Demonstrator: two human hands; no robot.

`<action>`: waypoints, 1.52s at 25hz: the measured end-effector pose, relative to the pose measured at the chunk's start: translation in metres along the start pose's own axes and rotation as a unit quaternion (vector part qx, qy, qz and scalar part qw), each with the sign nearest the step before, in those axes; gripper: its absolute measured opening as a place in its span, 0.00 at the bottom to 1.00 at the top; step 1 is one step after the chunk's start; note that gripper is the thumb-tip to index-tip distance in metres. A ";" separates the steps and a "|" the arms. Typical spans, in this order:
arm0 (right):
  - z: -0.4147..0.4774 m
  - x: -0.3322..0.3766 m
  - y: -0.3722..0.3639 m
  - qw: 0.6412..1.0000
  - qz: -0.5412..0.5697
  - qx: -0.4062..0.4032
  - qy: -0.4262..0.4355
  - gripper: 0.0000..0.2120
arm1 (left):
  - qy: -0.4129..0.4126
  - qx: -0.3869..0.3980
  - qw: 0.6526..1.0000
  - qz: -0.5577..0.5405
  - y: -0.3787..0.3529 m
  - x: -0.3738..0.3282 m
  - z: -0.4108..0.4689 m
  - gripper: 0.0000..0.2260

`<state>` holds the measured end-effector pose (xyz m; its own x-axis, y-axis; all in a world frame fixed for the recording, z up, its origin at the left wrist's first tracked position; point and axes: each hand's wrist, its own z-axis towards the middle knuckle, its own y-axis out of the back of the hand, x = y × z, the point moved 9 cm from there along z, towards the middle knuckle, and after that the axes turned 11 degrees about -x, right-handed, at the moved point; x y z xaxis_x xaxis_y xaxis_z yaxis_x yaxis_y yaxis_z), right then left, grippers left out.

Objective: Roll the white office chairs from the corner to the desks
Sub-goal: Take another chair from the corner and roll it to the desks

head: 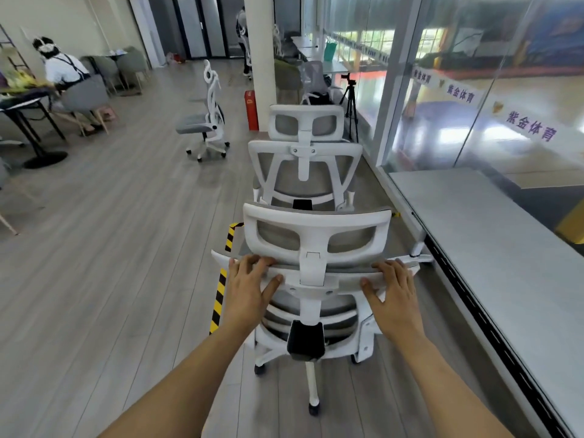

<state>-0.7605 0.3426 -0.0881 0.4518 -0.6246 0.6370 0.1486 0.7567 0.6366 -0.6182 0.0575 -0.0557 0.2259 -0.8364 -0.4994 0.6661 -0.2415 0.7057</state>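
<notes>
**Chairs on the move, none parked yet**

The left hand (249, 286) and right hand (392, 286) grip the back rail of the near chair (316, 216), fingers (256, 262) curled over it and thumbs pressed behind. A second chair (305, 165) stands directly ahead of it, and a third chair (210, 121) is well off ahead-left. A smooth grey tabletop (489, 248) runs along its right. Rolling looks under way, with no chair tucked in. The frames are glossy white ribbed plastic, the backs grey mesh, and the star bases ride on casters.
</notes>
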 end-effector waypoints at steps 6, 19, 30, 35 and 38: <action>0.057 -0.014 -0.018 1.000 -0.006 0.016 0.019 0.24 | 0.041 0.011 0.999 0.004 -0.032 -0.003 0.039 0.14; 0.049 0.019 0.009 0.999 -0.027 -0.013 -0.013 0.17 | -0.014 0.088 0.994 0.060 -0.013 -0.067 0.019 0.14; -0.028 0.052 0.108 0.990 -0.080 -0.075 -0.085 0.17 | -0.197 0.149 0.966 -0.080 0.001 -0.166 -0.014 0.12; -0.113 0.073 0.160 0.961 -0.148 -0.156 -0.173 0.19 | -0.302 0.210 0.916 -0.161 0.009 -0.197 -0.054 0.11; -0.187 0.091 0.188 0.932 -0.183 -0.213 -0.231 0.19 | -0.370 0.261 0.868 -0.204 0.019 -0.222 -0.100 0.13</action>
<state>-0.5268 0.4641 0.0084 -0.1094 -0.7974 0.5935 0.5988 0.4237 0.6797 -0.5845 0.2876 0.0186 -0.6002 -0.6692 -0.4381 0.1272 -0.6206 0.7737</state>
